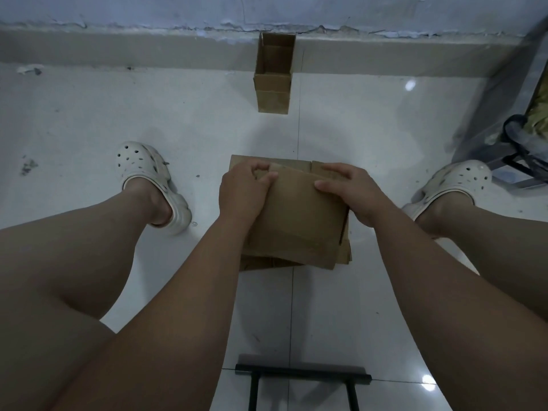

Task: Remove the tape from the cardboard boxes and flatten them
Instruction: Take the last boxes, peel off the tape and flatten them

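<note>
A person sits over a white tiled floor [89,114], both bare arms reaching down between the knees. A flattened box [296,215] lies on top of a stack of cardboard [267,262] at the centre of the floor, between the two feet. The top piece sits slightly skewed on the sheets below, whose edges show at 6 o'clock and 11 o'clock.

Left hand [243,188]: positioned at the 10 o'clock corner of the flattened box. The fingers are curled and, with the thumb, pinch the cardboard edge at that corner.

Right hand [353,194]: positioned at the 2 o'clock corner. The fingers lie loosely spread on the top face and the thumb points inward across it; the hand presses down and grasps nothing.

An open box [274,72] stands upright at 12 o'clock, well apart from the stack, touching the base of the wall [118,46]. Its top flaps are raised.

White clogs are on both feet, one at 9 o'clock [148,176] and one at 3 o'clock [453,182]. A black metal frame [302,376] lies at 6 o'clock.
</note>
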Demonstrator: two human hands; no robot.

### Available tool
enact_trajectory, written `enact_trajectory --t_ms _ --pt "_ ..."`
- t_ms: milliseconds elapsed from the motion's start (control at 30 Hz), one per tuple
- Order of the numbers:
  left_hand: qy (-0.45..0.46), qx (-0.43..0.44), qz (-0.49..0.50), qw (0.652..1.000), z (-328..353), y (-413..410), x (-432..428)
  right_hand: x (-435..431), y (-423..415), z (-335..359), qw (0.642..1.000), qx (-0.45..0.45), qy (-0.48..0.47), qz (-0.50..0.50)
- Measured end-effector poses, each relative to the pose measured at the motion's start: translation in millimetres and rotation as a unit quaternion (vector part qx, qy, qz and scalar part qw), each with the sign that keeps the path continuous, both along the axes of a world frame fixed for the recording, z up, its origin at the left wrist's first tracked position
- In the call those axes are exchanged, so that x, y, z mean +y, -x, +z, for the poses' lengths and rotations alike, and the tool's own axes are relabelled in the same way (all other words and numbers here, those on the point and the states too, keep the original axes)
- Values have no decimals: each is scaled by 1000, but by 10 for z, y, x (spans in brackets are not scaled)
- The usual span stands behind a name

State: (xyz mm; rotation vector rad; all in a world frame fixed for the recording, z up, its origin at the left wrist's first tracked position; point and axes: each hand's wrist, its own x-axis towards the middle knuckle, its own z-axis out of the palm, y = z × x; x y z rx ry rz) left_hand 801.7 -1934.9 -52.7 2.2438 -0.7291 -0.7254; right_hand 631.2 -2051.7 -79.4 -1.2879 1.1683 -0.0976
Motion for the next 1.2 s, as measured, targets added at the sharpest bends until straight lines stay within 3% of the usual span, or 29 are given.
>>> enact_trajectory --t_ms 100,233,367,467,600,700,767,933,1033,1200 --pt "-26 40 64 997 -157 78 103 141 67 -185 993 -6 12 -119" --pt "-63 142 132 979 -402 128 250 377 113 -390 968 6 -56 -244" --pt "-77 169 126 974 -586 236 341 576 119 -514 967 162 21 -193" --pt "-90 190 93 973 -671 319 401 619 121 -554 970 198 -4 -139" --pt "-127 291 93 944 -750 327 427 621 85 -555 974 192 -8 -122" --pt "-94 322 85 938 -714 348 399 608 78 -519 971 190 -25 -141" --pt "-59 312 56 947 -637 339 326 537 93 -471 966 182 -41 -177" --pt "-12 234 -148 961 -201 266 -9 286 204 -334 945 84 -112 -295" --pt "41 218 -180 958 87 281 -219 244 182 -233 943 40 -154 -291" --pt "22 214 -180 960 154 217 -255 244 47 -113 951 -33 -187 -243"
